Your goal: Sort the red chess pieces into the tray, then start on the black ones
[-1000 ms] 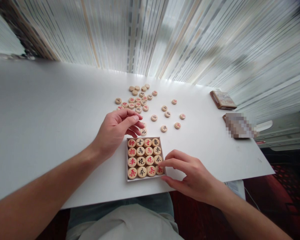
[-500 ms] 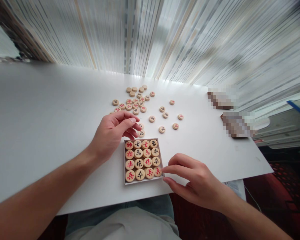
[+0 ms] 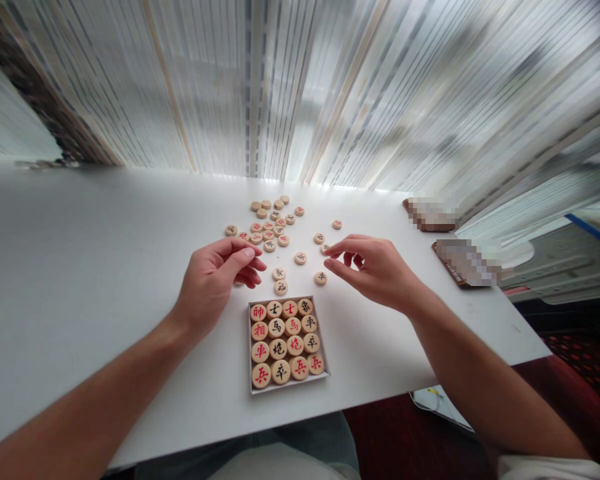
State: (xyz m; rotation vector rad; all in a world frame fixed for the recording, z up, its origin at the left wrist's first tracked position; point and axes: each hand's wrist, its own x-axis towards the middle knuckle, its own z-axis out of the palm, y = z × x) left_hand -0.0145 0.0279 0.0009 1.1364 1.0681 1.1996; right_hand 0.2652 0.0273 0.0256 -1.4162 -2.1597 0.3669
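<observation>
A shallow square box (image 3: 251, 347) holds xiangqi pieces in neat rows, with red and black characters facing up, such as a red-marked piece (image 3: 261, 375) in its near left corner. My left hand (image 3: 220, 273) hovers past the box's far left corner, fingers loosely curled and apart, with nothing visible in it. To the right, my right hand (image 3: 367, 263) is over the scattered pieces, thumb and index finger apart. Its fingertips are at a black-marked piece (image 3: 325, 249), which they partly cover. Another black-marked piece (image 3: 321, 277) lies just below the thumb.
Loose pieces, including a red-marked piece (image 3: 337, 225), spread over the white table (image 3: 105, 267) beyond the box. Some lie blank side up, like one plain disc (image 3: 262, 213). Two blurred brown-edged items (image 3: 465, 263) rest at the right. A striped curtain (image 3: 220, 87) hangs behind.
My right hand has left the box's near right corner and moved forward to the loose pieces. My left hand stays near the same place. The view has tilted up slightly.
</observation>
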